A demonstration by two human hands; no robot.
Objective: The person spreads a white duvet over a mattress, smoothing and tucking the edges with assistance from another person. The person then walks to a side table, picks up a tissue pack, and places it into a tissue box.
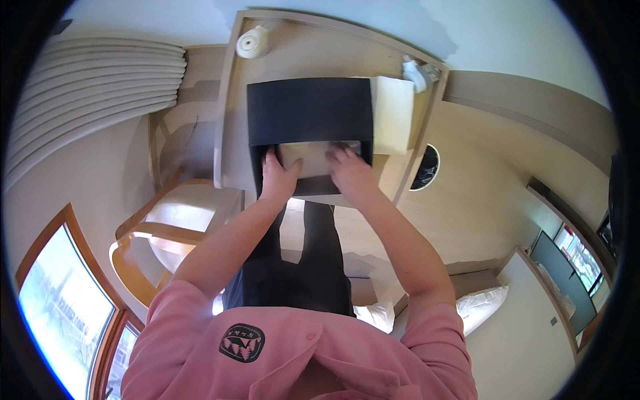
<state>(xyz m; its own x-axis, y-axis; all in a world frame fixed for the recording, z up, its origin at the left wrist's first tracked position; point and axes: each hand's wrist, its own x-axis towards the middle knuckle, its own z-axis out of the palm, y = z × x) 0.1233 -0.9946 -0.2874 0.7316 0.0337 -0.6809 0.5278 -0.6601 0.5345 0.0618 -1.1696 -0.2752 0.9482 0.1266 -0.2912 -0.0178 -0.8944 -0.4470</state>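
A black box point(310, 111) stands on the wooden table, its opening turned towards me. Inside the opening lies a pale, flat thing point(310, 156); blur keeps me from telling what it is. At the left side of the opening is my left hand point(280, 176), thumb and fingers spread over the pale thing's edge. My right hand point(351, 170) reaches into the right side, its fingers blurred at the pale thing. Whether those fingers grip it does not show. A folded white cloth point(395, 116) lies against the box's right side.
The table point(315, 25) has a raised rim. A white roll point(251, 44) is at its far left corner, a white bottle point(414, 75) at the far right. A bin with a black liner point(425, 167) stands right of the table, a wooden armchair point(165, 230) on the left.
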